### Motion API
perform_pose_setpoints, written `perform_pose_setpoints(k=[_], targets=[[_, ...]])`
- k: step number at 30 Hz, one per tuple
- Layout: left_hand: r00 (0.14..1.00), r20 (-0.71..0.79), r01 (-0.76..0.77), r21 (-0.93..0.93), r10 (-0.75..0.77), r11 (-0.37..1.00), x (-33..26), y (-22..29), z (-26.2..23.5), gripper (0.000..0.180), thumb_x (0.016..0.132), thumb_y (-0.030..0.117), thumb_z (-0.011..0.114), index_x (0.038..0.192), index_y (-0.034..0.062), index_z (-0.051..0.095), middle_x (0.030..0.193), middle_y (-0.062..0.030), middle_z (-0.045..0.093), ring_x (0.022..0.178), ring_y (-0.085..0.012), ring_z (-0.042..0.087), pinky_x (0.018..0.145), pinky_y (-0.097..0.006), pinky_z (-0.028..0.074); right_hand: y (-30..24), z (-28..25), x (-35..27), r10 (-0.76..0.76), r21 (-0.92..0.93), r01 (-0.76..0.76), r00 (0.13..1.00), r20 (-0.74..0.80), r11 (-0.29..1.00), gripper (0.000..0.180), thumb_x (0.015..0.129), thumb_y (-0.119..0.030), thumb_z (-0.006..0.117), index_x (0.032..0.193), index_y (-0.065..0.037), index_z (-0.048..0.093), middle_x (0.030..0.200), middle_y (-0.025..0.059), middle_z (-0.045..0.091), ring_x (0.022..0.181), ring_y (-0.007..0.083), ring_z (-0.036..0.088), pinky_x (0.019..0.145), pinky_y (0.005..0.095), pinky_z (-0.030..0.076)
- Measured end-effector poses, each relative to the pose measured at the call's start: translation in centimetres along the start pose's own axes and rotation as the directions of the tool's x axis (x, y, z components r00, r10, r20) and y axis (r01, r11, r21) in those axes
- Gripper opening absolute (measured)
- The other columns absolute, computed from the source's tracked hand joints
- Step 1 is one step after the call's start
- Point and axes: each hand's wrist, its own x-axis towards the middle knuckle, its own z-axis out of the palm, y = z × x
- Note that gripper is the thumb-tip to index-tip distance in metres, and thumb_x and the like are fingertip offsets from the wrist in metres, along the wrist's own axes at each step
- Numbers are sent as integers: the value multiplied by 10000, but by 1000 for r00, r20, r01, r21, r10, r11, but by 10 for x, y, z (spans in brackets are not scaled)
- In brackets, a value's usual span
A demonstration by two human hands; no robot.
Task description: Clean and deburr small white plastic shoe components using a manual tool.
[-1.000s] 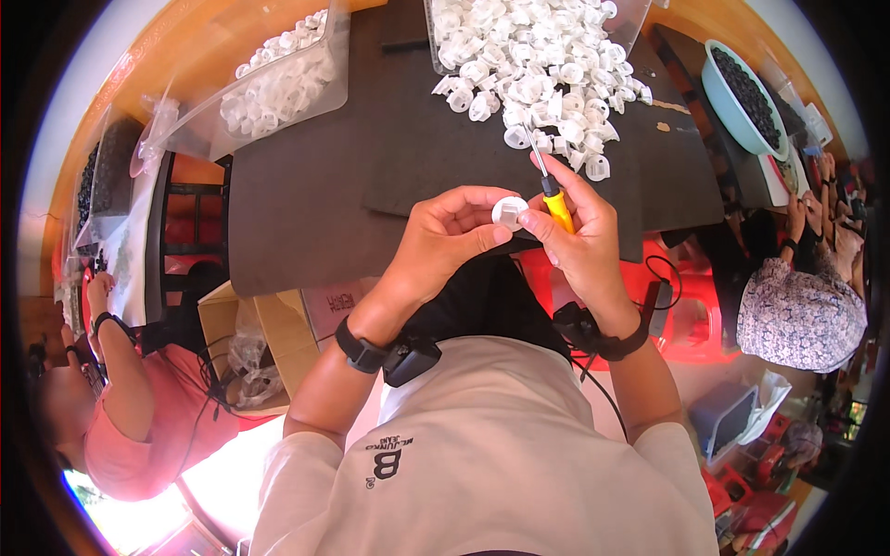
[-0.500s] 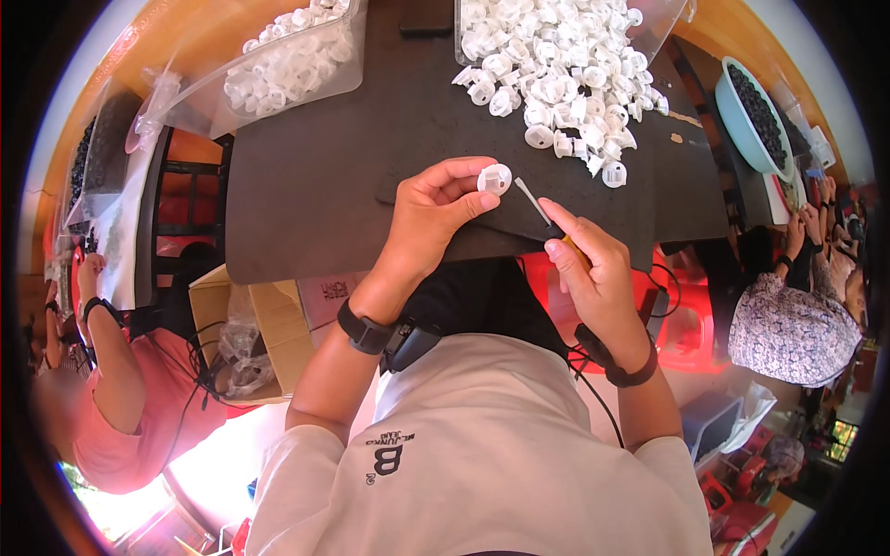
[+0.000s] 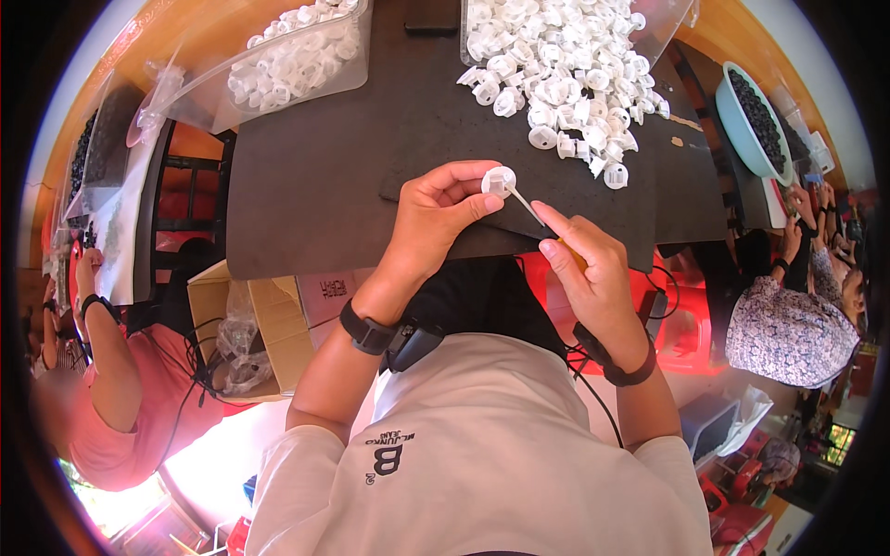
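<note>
Between the thumb and fingers of my left hand (image 3: 440,206) is a small round white plastic part (image 3: 499,180), held over the near side of the dark table (image 3: 306,195). My right hand (image 3: 586,258) grips a screwdriver (image 3: 530,209) with a yellow and black handle, mostly hidden in the fingers. Its metal tip touches the face of the white part, or lies just in front of it. A loose pile of similar white parts (image 3: 565,93) spreads out beyond my hands to the right.
A clear plastic bin (image 3: 324,85) of white parts stands at the far left. At the right is a light blue basin (image 3: 732,120) of black pieces. An open cardboard box (image 3: 283,338) sits below the table's left edge. Other people sit at both sides.
The screwdriver tip has moved left onto the white part, from a small gap beside it. My left hand has kept its hold and barely shifted.
</note>
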Motion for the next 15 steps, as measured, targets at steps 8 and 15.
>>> perform_pose_setpoints(k=[8,15], targets=[[1000,12,3,-3,-3,1000,-1,1,-1,349,827,-41,704,1168,-11,637,1106,-96,679,1026,-160,638,928,-302,504,-1,1,0,-13,-36,13,1000,-14,999,367,874,-15,648,1238,-56,633,669,83,464,560,183,439,541,304,385],[1000,26,-3,-3,3,1000,-1,0,-3,355,826,-52,699,1172,-8,638,1115,-97,676,1034,-161,635,932,-305,503,-3,3,0,-32,-42,31,999,-32,999,355,877,-10,644,1229,-57,640,667,82,469,554,184,440,531,305,383]])
